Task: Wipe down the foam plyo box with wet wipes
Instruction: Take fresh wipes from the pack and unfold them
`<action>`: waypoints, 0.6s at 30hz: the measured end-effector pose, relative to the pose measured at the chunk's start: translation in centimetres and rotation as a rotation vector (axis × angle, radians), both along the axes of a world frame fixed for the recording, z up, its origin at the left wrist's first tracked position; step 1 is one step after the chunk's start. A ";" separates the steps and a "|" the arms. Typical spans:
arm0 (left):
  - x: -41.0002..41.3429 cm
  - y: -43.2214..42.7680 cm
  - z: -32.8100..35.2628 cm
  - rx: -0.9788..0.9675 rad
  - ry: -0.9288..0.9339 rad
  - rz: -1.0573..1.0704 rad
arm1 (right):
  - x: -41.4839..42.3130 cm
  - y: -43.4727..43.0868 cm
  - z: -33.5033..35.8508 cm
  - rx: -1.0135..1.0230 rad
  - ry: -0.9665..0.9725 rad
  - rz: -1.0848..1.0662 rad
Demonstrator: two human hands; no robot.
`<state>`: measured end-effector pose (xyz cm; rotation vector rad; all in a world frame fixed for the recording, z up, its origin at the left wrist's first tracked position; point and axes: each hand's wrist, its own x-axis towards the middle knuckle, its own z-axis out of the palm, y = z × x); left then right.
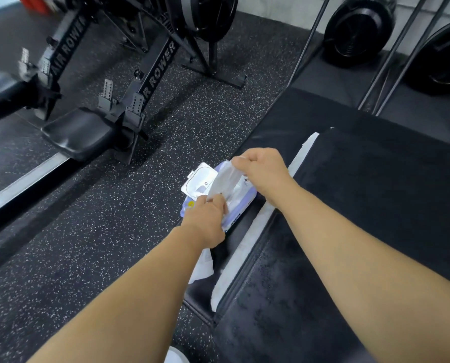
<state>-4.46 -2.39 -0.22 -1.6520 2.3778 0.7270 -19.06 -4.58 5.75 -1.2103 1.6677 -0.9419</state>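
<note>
Black foam plyo box stands on speckled rubber floor beside rowers.

Speckled black rubber floor carries two rowers at far left and the black foam box at right. A wipes pack lies against the box's left edge, with a loose wipe just nearer.

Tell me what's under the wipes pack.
The wipes pack rests on a padded ledge beside the plyo box. The right hand and left hand pinch a wipe above; the left covers its near end, hiding the underside.
</note>
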 end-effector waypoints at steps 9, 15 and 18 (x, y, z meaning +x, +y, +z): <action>0.0 0.7 0.6 0.089 0.364 0.203 | -1.7 0.8 4.1 -0.043 -0.234 -0.102; 0.3 0.9 4.8 0.275 0.895 0.744 | -2.9 2.4 6.5 0.014 -0.263 -0.082; -0.6 1.0 7.6 0.500 1.009 0.833 | -3.4 3.3 7.9 0.031 -0.298 -0.085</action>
